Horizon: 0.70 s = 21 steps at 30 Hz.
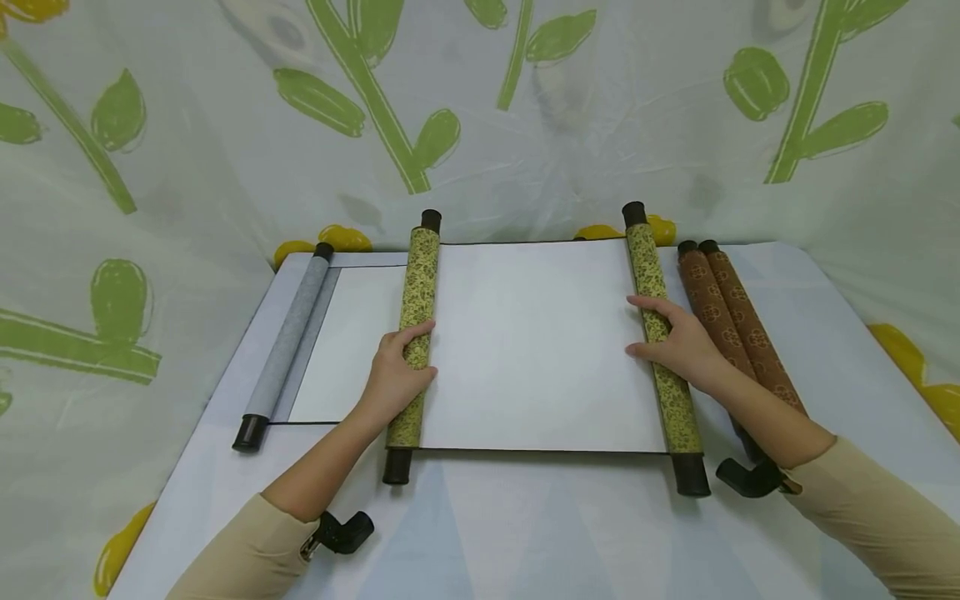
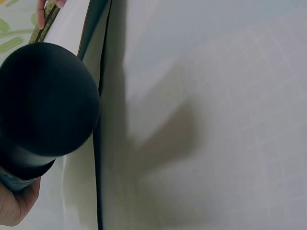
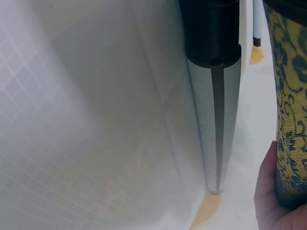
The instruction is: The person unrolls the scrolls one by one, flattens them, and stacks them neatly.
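The scroll lies spread at mid-desk, blank face up, between its left roller and right roller. The left grip holds the left roller; the right grip holds the right one. In each, one finger and the thumb show across the rod; the remaining fingers are largely hidden — their placement cannot be confirmed.

The left roller and the scroll cover the right part of the grey scroll. The right forearm obscures the near part of the brown rolls. Both sleeves are cut off by the frame. In the left wrist view, a dark end cap blocks the upper left. In the right wrist view, a pale rod carries a dark strip — which item it belongs to cannot be determined.

Desk cover: pale, with faint blue triangles; near edge out of frame. Backdrop: whitish, creased, printed with green leaves and yellow shapes.
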Each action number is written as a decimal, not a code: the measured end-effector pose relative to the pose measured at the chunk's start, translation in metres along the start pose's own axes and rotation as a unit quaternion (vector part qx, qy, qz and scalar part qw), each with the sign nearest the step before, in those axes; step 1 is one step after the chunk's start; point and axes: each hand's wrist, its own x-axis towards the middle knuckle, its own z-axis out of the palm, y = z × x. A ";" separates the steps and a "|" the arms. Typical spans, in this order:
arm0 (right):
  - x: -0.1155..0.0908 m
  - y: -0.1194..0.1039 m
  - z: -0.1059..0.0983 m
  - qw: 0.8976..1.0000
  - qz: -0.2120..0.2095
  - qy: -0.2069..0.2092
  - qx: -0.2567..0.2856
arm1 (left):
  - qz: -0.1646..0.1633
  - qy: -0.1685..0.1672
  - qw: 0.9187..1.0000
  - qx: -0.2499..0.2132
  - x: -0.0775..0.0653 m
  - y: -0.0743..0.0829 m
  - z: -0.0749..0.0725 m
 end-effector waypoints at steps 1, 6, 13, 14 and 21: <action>0.000 -0.001 0.000 1.000 0.001 0.000 -0.001 | 0.000 0.000 1.000 0.000 0.000 0.000 0.000; -0.002 -0.003 -0.002 1.000 -0.001 -0.003 -0.002 | 0.005 0.000 1.000 0.008 0.002 -0.002 -0.002; -0.001 -0.002 -0.001 1.000 -0.005 -0.009 0.007 | 0.002 -0.029 0.999 0.030 0.002 -0.006 -0.004; -0.001 -0.002 -0.001 1.000 -0.005 -0.010 0.008 | 0.002 -0.033 0.999 0.033 0.002 -0.007 -0.005; -0.002 0.000 -0.003 1.000 -0.021 -0.013 0.014 | 0.006 -0.024 0.999 0.026 0.003 -0.012 -0.009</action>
